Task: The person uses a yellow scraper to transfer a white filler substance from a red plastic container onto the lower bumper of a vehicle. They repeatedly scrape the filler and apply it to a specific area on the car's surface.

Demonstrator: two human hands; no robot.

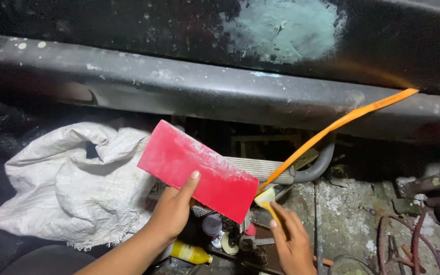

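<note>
My left hand (171, 211) holds a flat red rectangular board (197, 169) tilted up, thumb on its face; the board carries a whitish smear. My right hand (290, 240) grips a small yellow putty spreader (266, 199) whose edge touches the board's lower right corner. Above, a dark car body panel (128, 30) shows a pale green patch of filler (281, 30).
A white woven sack (72, 178) lies at the left. An orange strap (342, 122) runs diagonally up to the right. Below the board sit a ribbed metal part (266, 168), small cans and a yellow bottle (192, 253). Rusty metal scraps (413, 239) lie right on the concrete.
</note>
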